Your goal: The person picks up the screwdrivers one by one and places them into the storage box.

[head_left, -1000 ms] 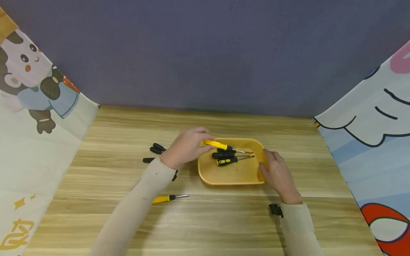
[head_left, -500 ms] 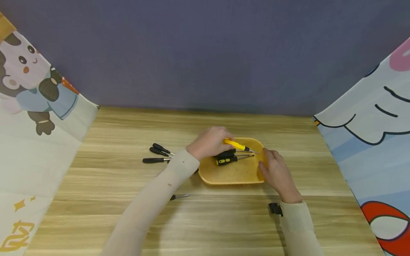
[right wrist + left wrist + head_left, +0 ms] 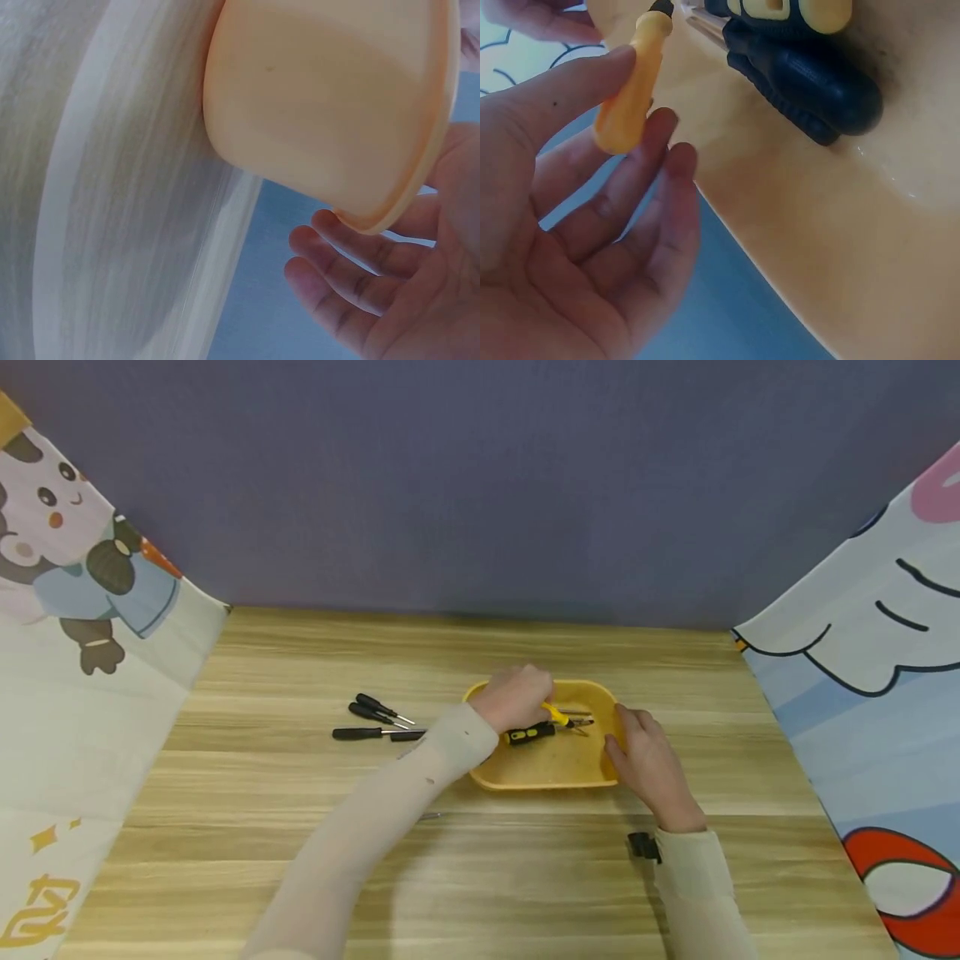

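My left hand [image 3: 517, 697] pinches a yellow-handled screwdriver [image 3: 557, 716] between thumb and fingers, low over the yellow plastic basket [image 3: 551, 782]. In the left wrist view, the thumb and index finger grip the yellow handle [image 3: 634, 97] near its butt end, and the other fingers are loosely bent. Inside the basket lie a black-and-yellow screwdriver [image 3: 529, 734] and a black-handled screwdriver [image 3: 825, 86], partly covered by the left hand in the head view. My right hand [image 3: 651, 768] holds the basket's right end, thumb inside the rim and fingers outside.
Several black-handled screwdrivers [image 3: 358, 733] lie on the wood-grain table [image 3: 525, 885] left of the basket. A metal shaft [image 3: 431, 816] pokes out past the left sleeve, its handle hidden. A dark wall [image 3: 480, 493] stands behind, with printed panels at both sides.
My left hand has moved right and then down into the basket with the yellow screwdriver. The left sleeve now covers the other yellow screwdriver's handle. The right hand has stayed on the basket.
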Tool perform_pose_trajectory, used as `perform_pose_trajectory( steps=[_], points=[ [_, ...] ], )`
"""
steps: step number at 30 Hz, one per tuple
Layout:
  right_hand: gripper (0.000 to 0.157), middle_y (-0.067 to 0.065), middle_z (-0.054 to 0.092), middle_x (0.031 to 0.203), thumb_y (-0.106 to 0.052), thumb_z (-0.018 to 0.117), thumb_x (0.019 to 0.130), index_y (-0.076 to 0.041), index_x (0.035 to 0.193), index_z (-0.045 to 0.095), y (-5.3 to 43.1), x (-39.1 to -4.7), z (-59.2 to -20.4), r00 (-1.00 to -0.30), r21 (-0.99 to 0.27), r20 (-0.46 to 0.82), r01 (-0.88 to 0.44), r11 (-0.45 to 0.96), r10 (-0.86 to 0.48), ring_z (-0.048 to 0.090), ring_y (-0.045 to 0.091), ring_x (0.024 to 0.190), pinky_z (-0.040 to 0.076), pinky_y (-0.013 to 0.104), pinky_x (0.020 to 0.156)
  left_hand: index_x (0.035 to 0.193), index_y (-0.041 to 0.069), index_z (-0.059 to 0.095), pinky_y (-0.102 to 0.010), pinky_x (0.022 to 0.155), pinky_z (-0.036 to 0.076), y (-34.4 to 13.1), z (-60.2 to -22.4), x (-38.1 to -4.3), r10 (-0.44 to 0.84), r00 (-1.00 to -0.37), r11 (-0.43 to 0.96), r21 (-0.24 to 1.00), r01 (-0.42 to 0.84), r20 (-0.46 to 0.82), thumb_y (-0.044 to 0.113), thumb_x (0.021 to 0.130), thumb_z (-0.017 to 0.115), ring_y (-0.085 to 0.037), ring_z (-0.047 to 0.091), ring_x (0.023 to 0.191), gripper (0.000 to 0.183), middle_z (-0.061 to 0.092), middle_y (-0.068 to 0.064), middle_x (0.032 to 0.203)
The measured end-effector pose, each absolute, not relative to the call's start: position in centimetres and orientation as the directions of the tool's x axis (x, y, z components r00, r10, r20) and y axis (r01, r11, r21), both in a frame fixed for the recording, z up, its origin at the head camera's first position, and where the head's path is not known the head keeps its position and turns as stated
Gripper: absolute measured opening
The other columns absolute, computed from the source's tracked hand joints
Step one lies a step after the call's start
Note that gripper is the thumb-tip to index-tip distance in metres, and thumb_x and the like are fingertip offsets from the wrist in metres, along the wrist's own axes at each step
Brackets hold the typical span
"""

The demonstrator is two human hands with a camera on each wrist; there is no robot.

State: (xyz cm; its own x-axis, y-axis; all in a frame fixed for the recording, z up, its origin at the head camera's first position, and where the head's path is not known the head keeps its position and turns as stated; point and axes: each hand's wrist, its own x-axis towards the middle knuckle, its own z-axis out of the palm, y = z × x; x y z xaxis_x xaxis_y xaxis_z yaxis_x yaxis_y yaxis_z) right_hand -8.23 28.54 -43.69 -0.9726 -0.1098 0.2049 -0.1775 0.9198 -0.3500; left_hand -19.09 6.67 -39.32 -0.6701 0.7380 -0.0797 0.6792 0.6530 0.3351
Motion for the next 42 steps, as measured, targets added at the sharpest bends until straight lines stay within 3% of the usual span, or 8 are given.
perform_pose_trajectory(
  steps=[5, 9, 23, 31, 35, 38, 42],
  points=[
    [0.051, 0.037, 0.053, 0.123, -0.007, 0.062, 0.095, 0.018, 0.137, 0.045, 28.6, -8.3, -43.6, -0.975, -0.353, 0.194, -0.172, 0.92, -0.109, 0.053, 0.051, 0.11, 0.045, 0.062, 0.093, 0.076, 0.014, 0.061, -0.023, 0.046, 0.04, 7.5, -39.5, -18.7, 0.723, -0.673, 0.691, 0.194, 0.697, -0.156, 0.019, 0.093, 0.072, -0.009, 0.039, 0.055, 0.02, 0.047, 0.003, 0.063],
    [0.051, 0.036, 0.053, 0.124, -0.008, 0.062, 0.096, 0.017, 0.137, 0.045, 28.6, -8.3, -43.6, -0.978, -0.36, 0.183, -0.166, 0.918, -0.104, 0.053, 0.051, 0.111, 0.045, 0.062, 0.093, 0.076, 0.017, 0.059, -0.026, 0.049, 0.045, 8.0, -40.1, -18.4, 0.704, -0.68, 0.707, 0.116, 0.697, -0.207, 0.016, 0.093, 0.068, -0.011, 0.042, 0.059, 0.019, 0.051, 0.003, 0.066],
    [0.051, 0.036, 0.053, 0.124, -0.007, 0.062, 0.095, 0.016, 0.138, 0.045, 28.5, -8.3, -43.6, -0.983, -0.359, 0.164, -0.143, 0.923, -0.088, 0.053, 0.05, 0.111, 0.044, 0.062, 0.094, 0.075, 0.017, 0.06, -0.026, 0.049, 0.041, 8.0, -40.3, -18.1, 0.683, -0.674, 0.727, 0.184, 0.661, -0.282, 0.036, 0.089, 0.077, -0.01, 0.045, 0.058, 0.029, 0.054, 0.005, 0.068],
    [0.051, 0.036, 0.052, 0.124, -0.006, 0.061, 0.096, 0.017, 0.138, 0.044, 28.3, -8.3, -43.4, -0.982, -0.37, 0.165, -0.145, 0.918, -0.089, 0.052, 0.051, 0.112, 0.045, 0.061, 0.093, 0.074, 0.018, 0.057, -0.025, 0.047, 0.04, 7.0, -39.2, -17.9, 0.688, -0.687, 0.726, 0.214, 0.654, -0.233, 0.037, 0.092, 0.073, -0.008, 0.042, 0.055, 0.031, 0.043, 0.006, 0.062],
    [0.051, 0.036, 0.052, 0.125, -0.006, 0.06, 0.097, 0.017, 0.139, 0.044, 28.2, -8.2, -43.3, -0.985, -0.374, 0.15, -0.135, 0.918, -0.083, 0.052, 0.051, 0.113, 0.045, 0.062, 0.094, 0.07, 0.018, 0.048, -0.025, 0.046, 0.029, 5.7, -38.3, -17.6, 0.699, -0.686, 0.711, 0.299, 0.637, -0.202, 0.036, 0.092, 0.074, -0.01, 0.031, 0.054, 0.038, 0.032, 0.004, 0.061],
    [0.051, 0.036, 0.051, 0.126, -0.006, 0.06, 0.097, 0.017, 0.14, 0.043, 28.2, -8.2, -43.2, -0.988, -0.376, 0.134, -0.125, 0.918, -0.08, 0.052, 0.051, 0.114, 0.045, 0.062, 0.094, 0.071, 0.017, 0.055, -0.024, 0.048, 0.029, 4.4, -37.8, -17.2, 0.704, -0.693, 0.696, 0.347, 0.629, -0.158, 0.037, 0.091, 0.075, -0.01, 0.035, 0.056, 0.034, 0.039, 0.005, 0.065],
    [0.052, 0.036, 0.051, 0.126, -0.007, 0.06, 0.097, 0.016, 0.14, 0.043, 28.2, -8.2, -43.2, -0.988, -0.374, 0.128, -0.125, 0.919, -0.083, 0.052, 0.051, 0.113, 0.045, 0.062, 0.093, 0.089, 0.017, 0.073, -0.027, 0.058, 0.046, 2.3, -37.4, -16.3, 0.698, -0.712, 0.685, 0.368, 0.629, -0.079, 0.038, 0.09, 0.076, -0.011, 0.055, 0.071, 0.021, 0.063, 0.005, 0.086]
  ],
)
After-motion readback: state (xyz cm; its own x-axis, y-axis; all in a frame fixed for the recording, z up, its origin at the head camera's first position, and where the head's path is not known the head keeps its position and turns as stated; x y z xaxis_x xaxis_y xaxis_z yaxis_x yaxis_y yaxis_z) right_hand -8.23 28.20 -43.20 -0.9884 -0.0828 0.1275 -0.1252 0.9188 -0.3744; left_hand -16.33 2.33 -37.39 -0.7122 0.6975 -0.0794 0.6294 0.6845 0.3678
